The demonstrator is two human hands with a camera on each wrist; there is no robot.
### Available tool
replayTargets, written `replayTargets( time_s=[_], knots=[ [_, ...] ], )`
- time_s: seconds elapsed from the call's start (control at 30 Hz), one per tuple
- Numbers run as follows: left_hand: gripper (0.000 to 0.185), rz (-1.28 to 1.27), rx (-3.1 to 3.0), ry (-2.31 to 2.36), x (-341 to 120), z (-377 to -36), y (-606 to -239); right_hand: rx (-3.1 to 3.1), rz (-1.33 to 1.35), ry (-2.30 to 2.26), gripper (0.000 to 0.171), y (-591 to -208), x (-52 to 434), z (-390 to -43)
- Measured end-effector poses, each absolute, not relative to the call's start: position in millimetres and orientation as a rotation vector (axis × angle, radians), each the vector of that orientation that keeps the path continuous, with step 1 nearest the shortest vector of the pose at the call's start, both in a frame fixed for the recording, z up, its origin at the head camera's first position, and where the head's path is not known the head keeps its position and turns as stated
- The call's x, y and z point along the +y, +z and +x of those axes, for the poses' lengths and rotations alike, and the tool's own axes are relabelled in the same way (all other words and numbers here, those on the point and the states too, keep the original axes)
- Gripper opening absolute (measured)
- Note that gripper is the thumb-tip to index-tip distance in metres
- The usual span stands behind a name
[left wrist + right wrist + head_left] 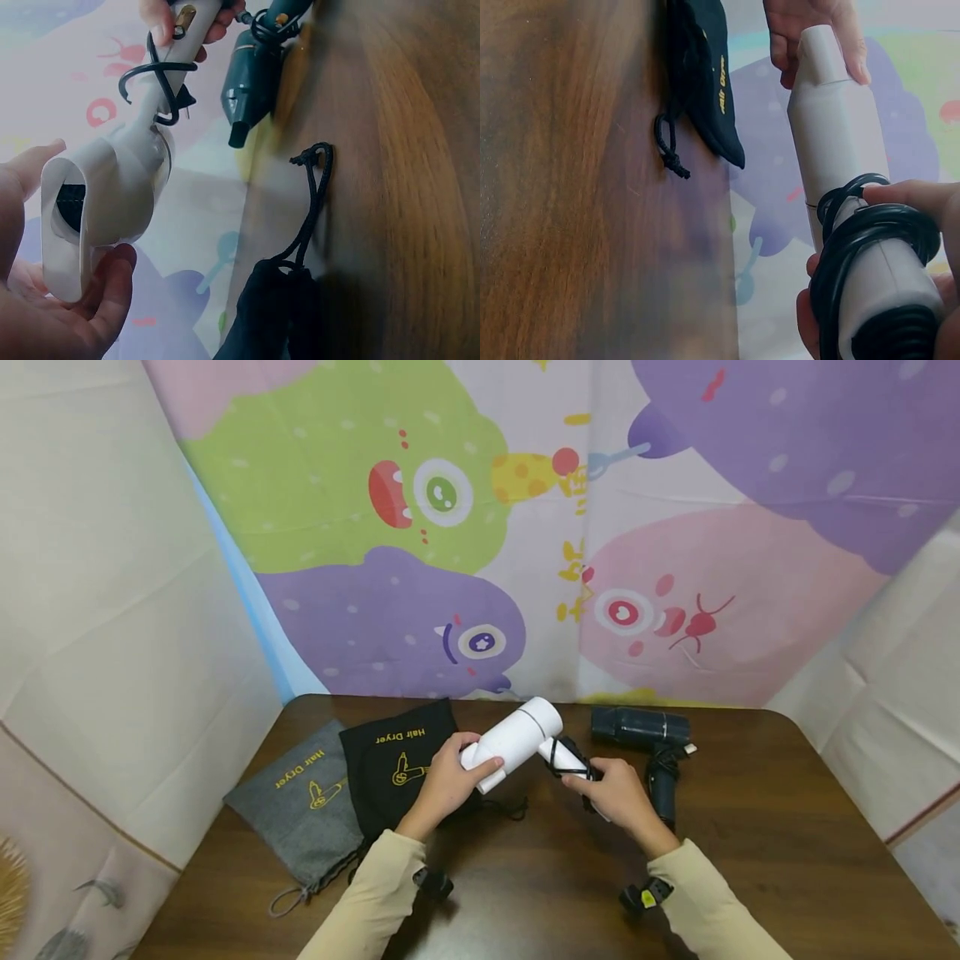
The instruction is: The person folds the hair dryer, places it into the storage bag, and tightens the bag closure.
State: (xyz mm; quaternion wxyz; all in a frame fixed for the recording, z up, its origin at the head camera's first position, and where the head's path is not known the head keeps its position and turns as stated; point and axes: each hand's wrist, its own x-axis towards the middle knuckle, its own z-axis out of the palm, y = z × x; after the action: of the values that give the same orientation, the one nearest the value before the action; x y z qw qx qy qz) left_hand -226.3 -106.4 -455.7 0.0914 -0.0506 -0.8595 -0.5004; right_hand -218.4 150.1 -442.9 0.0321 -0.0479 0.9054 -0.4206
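Both hands hold a white hair dryer (517, 737) above the table. My left hand (448, 777) grips its nozzle end, thumb on one side and fingers on the other; the flattened nozzle (66, 255) shows in the left wrist view. My right hand (613, 789) grips the handle (889, 274), around which a black cord (877, 225) is wound in loops. Behind the right hand lies a dark hair dryer (637, 727) with its own cord bundled at the handle. Beneath the left hand is a black drawstring pouch (375, 777) printed "Hair Dryer".
A grey drawstring pouch (300, 810) with the same print lies at the left, partly under the black one. The brown wooden table (765, 827) ends at a wall hung with a cartoon cloth (420, 610). Pale cloth panels (127, 568) stand at the sides.
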Motion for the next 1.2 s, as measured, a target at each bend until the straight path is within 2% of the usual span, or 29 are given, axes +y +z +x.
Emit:
replayTargets(
  time_s=[0.5, 0.83, 1.2],
  knots=[
    [0.05, -0.123, -2.524, -1.687, -113, -215, -456, 2.771, -0.21, -1.297, 0.033, -443, 145, -212],
    [0.042, -0.199, -2.586, -1.671, -116, -213, -458, 2.818, -0.251, -1.191, 0.032, -445, 147, -204],
    [0.04, -0.266, -2.676, -1.562, -116, -218, -452, 2.825, -0.262, -1.227, 0.03, -444, 147, -200]
  ],
)
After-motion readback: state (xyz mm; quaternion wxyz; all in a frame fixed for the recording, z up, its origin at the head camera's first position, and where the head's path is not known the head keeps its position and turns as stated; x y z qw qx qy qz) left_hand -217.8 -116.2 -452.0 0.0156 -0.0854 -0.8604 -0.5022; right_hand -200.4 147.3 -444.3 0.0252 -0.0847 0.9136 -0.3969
